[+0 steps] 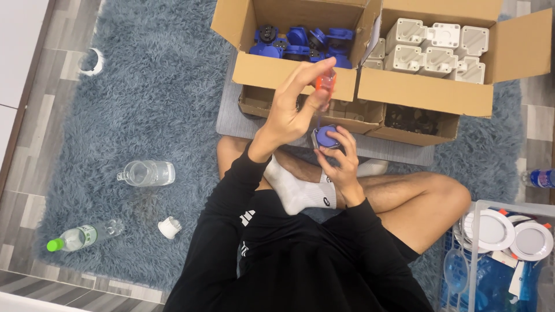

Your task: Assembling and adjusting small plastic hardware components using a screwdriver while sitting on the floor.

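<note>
I sit cross-legged on a shaggy blue-grey rug point(144, 98). My left hand point(292, 110) is raised and wrapped around a screwdriver with an orange handle point(326, 81), its thin shaft pointing down. The tip meets a small blue and grey part point(326, 137), which my right hand point(342, 159) pinches just above my knee. Right behind my hands, an open cardboard box point(289, 74) holds several blue parts point(300, 43). Beside it, a second open box point(425, 92) holds several cream-white housings point(436, 49).
A clear glass jug point(147, 173), a plastic bottle with a green cap point(81, 236) and a small white cap point(169, 227) lie on the rug at left. A wire basket point(474, 254) with white round lamps point(511, 234) stands at right. A blue bottle point(540, 178) lies near it.
</note>
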